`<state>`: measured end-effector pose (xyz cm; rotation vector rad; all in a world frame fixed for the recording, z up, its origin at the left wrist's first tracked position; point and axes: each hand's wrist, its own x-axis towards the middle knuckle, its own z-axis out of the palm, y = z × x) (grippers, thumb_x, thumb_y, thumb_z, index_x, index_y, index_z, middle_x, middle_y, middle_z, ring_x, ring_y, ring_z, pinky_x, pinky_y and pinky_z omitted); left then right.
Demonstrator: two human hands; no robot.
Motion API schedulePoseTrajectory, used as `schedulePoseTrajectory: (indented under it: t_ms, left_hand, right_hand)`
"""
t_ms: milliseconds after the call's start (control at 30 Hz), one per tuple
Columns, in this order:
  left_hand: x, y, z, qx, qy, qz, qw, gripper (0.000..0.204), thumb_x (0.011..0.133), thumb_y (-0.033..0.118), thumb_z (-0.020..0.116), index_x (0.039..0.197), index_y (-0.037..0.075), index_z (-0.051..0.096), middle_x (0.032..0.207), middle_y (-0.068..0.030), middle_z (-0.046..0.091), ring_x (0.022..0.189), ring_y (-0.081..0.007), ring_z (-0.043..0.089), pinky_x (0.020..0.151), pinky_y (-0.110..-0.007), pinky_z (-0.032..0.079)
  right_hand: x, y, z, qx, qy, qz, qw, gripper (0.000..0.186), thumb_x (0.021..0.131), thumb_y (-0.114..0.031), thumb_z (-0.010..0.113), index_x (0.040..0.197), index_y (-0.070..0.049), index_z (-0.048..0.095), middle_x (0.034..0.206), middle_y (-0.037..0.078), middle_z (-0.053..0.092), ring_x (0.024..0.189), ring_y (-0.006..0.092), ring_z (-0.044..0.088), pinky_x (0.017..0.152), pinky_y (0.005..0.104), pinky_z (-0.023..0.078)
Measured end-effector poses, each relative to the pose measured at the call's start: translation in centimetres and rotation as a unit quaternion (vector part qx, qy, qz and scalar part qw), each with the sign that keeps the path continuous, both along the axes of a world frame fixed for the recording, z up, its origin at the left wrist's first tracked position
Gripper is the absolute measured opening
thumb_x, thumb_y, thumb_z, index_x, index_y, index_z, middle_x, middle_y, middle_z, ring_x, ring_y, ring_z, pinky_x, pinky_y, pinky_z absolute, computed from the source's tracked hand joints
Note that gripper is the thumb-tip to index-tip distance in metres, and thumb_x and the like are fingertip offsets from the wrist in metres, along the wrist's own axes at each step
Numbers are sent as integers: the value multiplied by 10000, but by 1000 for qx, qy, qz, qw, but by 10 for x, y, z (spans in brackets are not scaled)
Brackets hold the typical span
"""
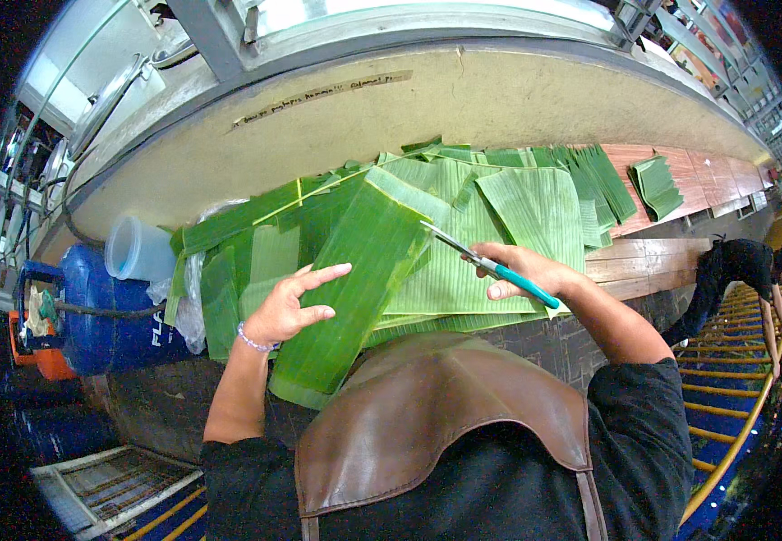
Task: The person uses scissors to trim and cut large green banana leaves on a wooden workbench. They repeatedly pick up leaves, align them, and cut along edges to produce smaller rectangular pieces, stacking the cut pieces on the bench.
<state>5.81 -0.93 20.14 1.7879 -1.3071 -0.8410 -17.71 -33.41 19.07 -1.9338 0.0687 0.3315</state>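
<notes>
My left hand (pixel 301 307), with a beaded bracelet at the wrist, is open, its fingers apart over a long banana leaf (pixel 346 298) that lies diagonally before me. My right hand (pixel 517 270) grips teal-handled scissors (pixel 528 288); their blade tips point toward the upper right edge of that leaf. More cut banana leaves (pixel 535 203) are spread in overlapping layers behind and around both hands. A brown apron (pixel 436 397) covers my front.
A clear tub (pixel 134 248) and a blue jug (pixel 102 316) stand at left. A cream wall (pixel 427 99) runs behind the leaves. At right are wooden boards (pixel 644 261), a folded leaf bundle (pixel 653 187), a yellow railing (pixel 725 401) and a bent-over person (pixel 738 270).
</notes>
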Motion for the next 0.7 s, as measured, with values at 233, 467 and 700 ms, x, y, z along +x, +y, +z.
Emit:
schedulePoseTrajectory:
  t_ms: [233,467,700]
  left_hand:
    - [-13,1,6,16,34,-53,998,637,769,205,704,1364,140,485,1378,-36,514,1307,-248,438,1144,-537,119]
    - [-15,6,8,25,50,-67,996,680,793,285,690,1401,125,430,1430,-32,455,1350,-237,379,1149,-539,62]
    - [-13,11,0,5,96,-66,993,753,786,348,708,1424,105,390,1465,-58,403,1386,-240,314,1148,-525,9]
  right_hand:
    - [-7,3,-10,-5,4,0,1000,867,753,-607,687,1314,7,442,1102,162,580,1030,275,568,886,380,463]
    - [-12,4,-8,18,21,3,1000,843,771,-600,673,1309,10,449,1087,152,576,1039,257,547,907,373,446]
    - [-17,16,-2,51,21,-57,997,811,703,-655,702,1195,-30,543,891,51,549,843,162,519,759,314,447]
